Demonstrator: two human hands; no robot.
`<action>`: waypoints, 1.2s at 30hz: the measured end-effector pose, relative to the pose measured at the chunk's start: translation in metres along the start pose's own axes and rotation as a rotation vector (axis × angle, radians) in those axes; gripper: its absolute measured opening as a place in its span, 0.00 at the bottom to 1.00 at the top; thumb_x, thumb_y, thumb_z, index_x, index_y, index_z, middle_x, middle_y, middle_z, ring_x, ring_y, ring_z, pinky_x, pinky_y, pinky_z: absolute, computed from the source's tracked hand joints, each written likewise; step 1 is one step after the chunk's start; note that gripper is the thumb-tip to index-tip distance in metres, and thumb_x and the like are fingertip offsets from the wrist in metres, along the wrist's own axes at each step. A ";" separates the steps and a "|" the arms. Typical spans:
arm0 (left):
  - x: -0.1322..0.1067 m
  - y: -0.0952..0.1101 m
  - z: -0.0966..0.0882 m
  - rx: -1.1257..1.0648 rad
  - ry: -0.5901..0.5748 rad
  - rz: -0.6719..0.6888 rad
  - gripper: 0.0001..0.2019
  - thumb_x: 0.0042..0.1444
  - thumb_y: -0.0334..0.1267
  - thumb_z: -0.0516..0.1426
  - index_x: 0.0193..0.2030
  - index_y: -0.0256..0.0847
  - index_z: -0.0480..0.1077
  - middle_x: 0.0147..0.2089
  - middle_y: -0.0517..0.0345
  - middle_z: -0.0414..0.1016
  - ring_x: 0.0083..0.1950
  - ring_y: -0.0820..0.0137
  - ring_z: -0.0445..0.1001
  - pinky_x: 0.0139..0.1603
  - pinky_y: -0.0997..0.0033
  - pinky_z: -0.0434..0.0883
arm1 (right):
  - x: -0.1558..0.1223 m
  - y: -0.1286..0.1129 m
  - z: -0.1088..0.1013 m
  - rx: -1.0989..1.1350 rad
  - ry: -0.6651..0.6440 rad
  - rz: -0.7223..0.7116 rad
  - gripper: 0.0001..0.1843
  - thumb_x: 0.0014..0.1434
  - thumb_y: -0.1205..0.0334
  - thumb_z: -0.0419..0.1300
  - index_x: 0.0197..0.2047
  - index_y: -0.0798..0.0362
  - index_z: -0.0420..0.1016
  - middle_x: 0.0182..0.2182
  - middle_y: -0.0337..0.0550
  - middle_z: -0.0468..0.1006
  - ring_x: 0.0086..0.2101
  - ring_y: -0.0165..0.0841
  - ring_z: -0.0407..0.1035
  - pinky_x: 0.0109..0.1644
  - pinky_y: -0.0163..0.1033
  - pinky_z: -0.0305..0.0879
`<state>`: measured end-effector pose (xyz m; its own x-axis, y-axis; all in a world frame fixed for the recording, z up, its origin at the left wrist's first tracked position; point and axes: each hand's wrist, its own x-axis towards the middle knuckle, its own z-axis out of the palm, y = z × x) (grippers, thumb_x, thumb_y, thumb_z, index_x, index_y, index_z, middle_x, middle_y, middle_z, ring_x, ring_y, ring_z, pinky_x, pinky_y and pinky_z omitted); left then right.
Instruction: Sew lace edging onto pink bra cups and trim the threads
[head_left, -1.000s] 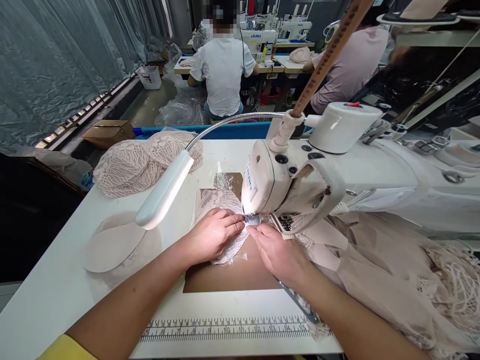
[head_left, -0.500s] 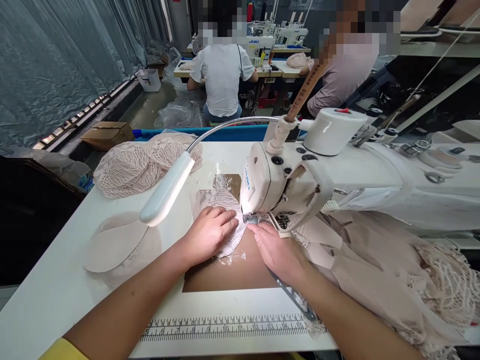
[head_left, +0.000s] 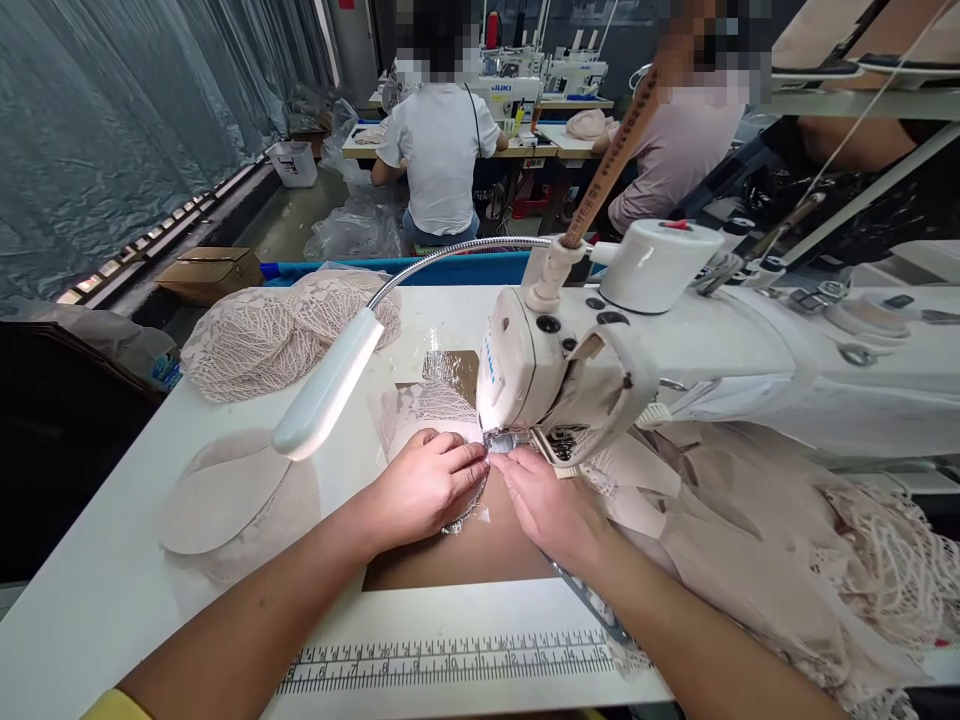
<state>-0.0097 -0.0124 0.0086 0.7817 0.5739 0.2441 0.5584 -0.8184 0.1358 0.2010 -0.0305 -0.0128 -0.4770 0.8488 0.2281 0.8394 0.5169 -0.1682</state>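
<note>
My left hand (head_left: 429,484) lies palm-down on a lace cup piece (head_left: 431,402), its fingertips close by the presser foot (head_left: 501,442); I can't tell whether they pinch the cloth. My right hand (head_left: 550,505) reaches in from the other side, fingertips beside that foot, its grip also unreadable to me. The lace sits on a brown sheet (head_left: 450,567), partly under the head of the JUKI sewing machine (head_left: 517,360). I see a lace pile (head_left: 277,335) at the far-left corner of the sewing table (head_left: 97,560), pale cut pieces (head_left: 225,500) near its left edge, and a printed ruler (head_left: 450,665) along its near edge.
</note>
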 end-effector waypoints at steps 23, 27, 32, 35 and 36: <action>0.003 0.005 0.002 0.007 0.006 -0.079 0.17 0.65 0.36 0.48 0.55 0.34 0.69 0.57 0.45 0.71 0.52 0.58 0.69 0.49 0.56 0.67 | 0.001 -0.008 -0.008 -0.113 -0.040 -0.012 0.20 0.61 0.71 0.50 0.54 0.52 0.75 0.33 0.46 0.78 0.30 0.33 0.70 0.31 0.35 0.61; 0.004 0.005 0.006 0.012 -0.001 -0.084 0.17 0.65 0.36 0.47 0.55 0.33 0.70 0.57 0.47 0.71 0.52 0.58 0.68 0.49 0.56 0.67 | 0.001 -0.008 -0.007 -0.130 -0.030 -0.006 0.20 0.61 0.71 0.51 0.53 0.52 0.76 0.34 0.46 0.79 0.31 0.34 0.71 0.31 0.35 0.62; 0.002 0.003 -0.002 -0.024 -0.014 -0.098 0.17 0.65 0.39 0.48 0.55 0.34 0.69 0.57 0.45 0.71 0.53 0.57 0.67 0.50 0.55 0.67 | 0.000 -0.004 -0.001 -0.098 -0.010 -0.004 0.21 0.61 0.70 0.50 0.54 0.51 0.75 0.38 0.48 0.79 0.34 0.35 0.72 0.35 0.36 0.66; -0.003 -0.001 -0.012 -0.119 -0.054 -0.062 0.18 0.61 0.43 0.53 0.54 0.35 0.69 0.58 0.45 0.70 0.57 0.55 0.66 0.54 0.54 0.66 | -0.001 -0.002 -0.001 -0.060 0.027 -0.003 0.20 0.62 0.68 0.50 0.53 0.50 0.75 0.42 0.48 0.79 0.38 0.36 0.72 0.41 0.37 0.67; -0.004 -0.002 -0.015 -0.155 -0.064 -0.047 0.17 0.60 0.43 0.55 0.52 0.36 0.69 0.58 0.46 0.70 0.58 0.56 0.65 0.55 0.54 0.65 | -0.001 -0.003 -0.002 -0.058 0.035 0.004 0.19 0.62 0.68 0.50 0.53 0.49 0.75 0.42 0.48 0.79 0.37 0.36 0.73 0.41 0.37 0.67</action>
<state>-0.0183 -0.0135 0.0212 0.7745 0.6085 0.1727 0.5494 -0.7825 0.2932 0.1998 -0.0327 -0.0103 -0.4653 0.8457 0.2613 0.8553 0.5056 -0.1135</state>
